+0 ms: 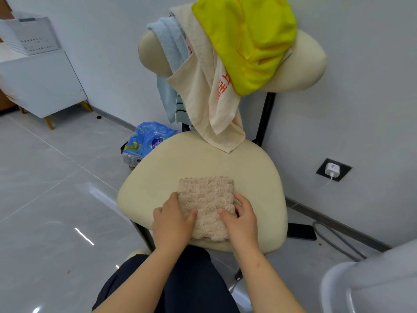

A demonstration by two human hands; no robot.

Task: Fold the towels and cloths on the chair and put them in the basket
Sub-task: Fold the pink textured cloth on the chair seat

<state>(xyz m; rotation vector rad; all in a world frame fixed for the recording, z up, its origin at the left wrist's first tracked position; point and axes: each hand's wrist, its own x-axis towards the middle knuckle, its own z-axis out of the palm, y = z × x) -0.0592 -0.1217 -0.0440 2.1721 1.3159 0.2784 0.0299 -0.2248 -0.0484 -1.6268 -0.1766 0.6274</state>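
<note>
Fingers (174, 198) of left hand (172, 224) and right hand (241, 219) curl around the side edges of 1 folded cloth (207, 197), thumbs on top. It sits near the chair (171, 161) seat's front edge, with bare seat behind it. Chair backrest carries at least 3 more: yellow cloth (248, 37), beige towel (203, 91), blue towel (169, 39).

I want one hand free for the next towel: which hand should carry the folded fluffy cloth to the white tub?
Right, probably. Both hands hold the fluffy cloth, but the white tub sits on the side of the right hand; the left hand would reach across.
</note>
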